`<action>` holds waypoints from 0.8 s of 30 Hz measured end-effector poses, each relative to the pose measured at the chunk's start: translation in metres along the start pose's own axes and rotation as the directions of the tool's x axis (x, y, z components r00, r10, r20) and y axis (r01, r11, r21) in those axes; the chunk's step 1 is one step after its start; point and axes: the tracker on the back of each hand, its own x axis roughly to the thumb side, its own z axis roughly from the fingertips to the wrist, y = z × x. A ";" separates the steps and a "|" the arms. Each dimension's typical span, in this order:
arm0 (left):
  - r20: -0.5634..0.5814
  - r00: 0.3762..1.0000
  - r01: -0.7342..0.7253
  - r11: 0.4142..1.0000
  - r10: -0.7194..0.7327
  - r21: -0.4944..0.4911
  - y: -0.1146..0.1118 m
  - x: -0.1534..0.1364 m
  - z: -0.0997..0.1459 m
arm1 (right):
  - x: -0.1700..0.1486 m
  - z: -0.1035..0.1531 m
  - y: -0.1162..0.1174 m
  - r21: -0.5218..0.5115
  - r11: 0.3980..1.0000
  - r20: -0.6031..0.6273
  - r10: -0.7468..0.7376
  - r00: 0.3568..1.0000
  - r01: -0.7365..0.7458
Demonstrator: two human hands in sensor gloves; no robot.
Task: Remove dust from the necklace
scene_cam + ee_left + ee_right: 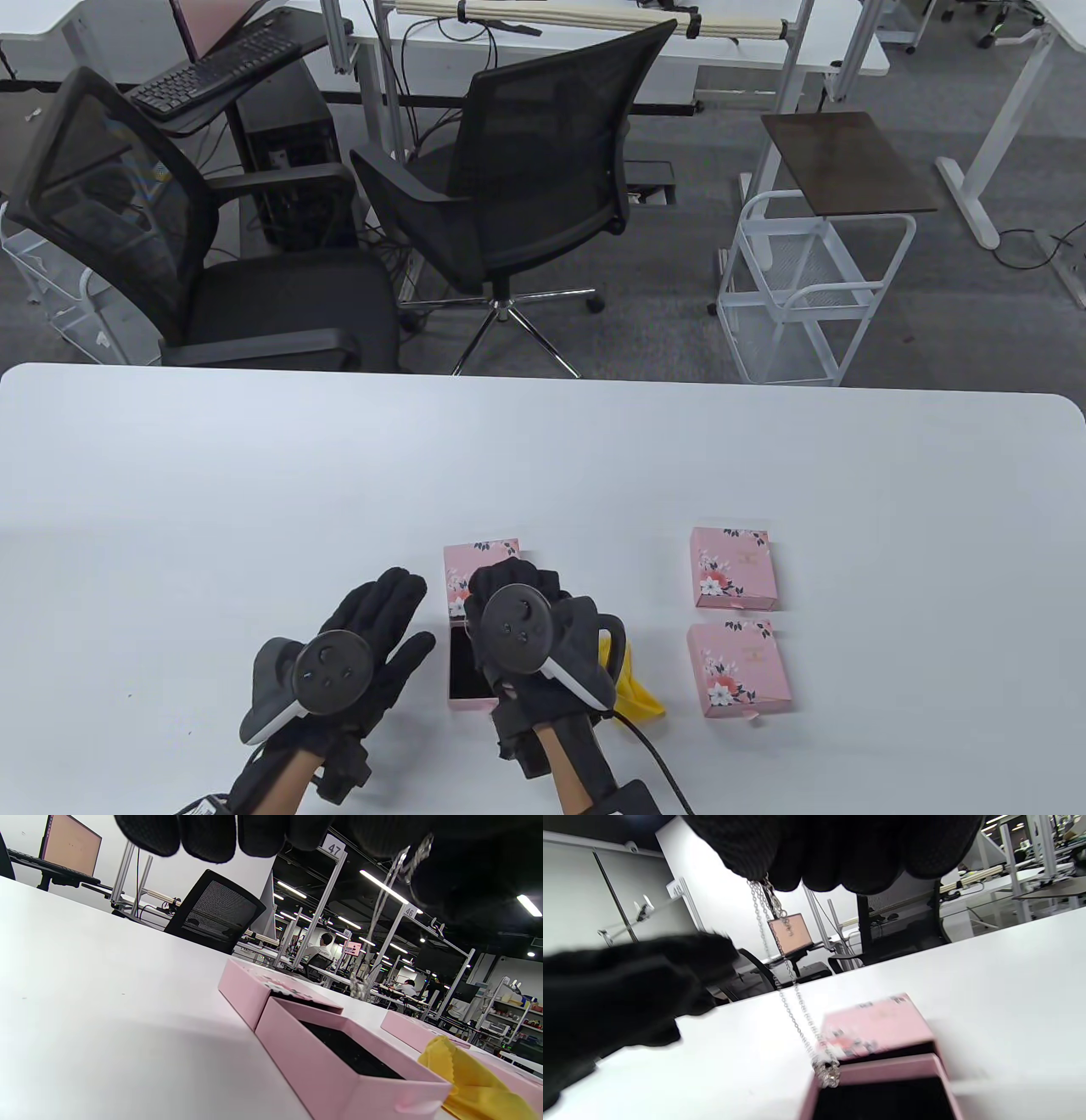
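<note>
A thin silver necklace (780, 955) hangs from my right hand (512, 592), whose curled fingers (780, 866) pinch the top of the chain. Its small pendant (828, 1071) dangles just above the near edge of the open pink box (882, 1086). The left wrist view shows the same chain (379, 912) and pendant (358, 989) hanging over the black-lined box (348, 1052). My left hand (386, 615) hovers flat just left of the box, fingers straight, holding nothing. A yellow cloth (635, 689) lies on the table under my right wrist.
The box's floral lid (480, 567) lies just beyond the box base (469, 672). Two closed pink boxes (733, 567) (740, 667) lie to the right on the white table (254, 475). Office chairs (517, 170) stand past the far edge.
</note>
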 end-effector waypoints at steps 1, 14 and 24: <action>0.005 1.000 -0.010 1.000 0.010 0.001 0.000 0.001 0.000 | 0.001 -0.001 -0.004 -0.006 1.000 0.005 -0.012 1.000 0.012; 0.058 0.930 -0.367 0.929 0.364 0.054 0.040 0.029 -0.024 | 0.012 0.004 -0.026 -0.076 0.986 0.128 -0.138 0.982 0.148; 0.061 0.909 -0.412 0.911 0.412 -0.012 0.050 0.033 -0.039 | -0.001 0.007 -0.037 -0.134 0.974 0.116 -0.168 0.979 0.183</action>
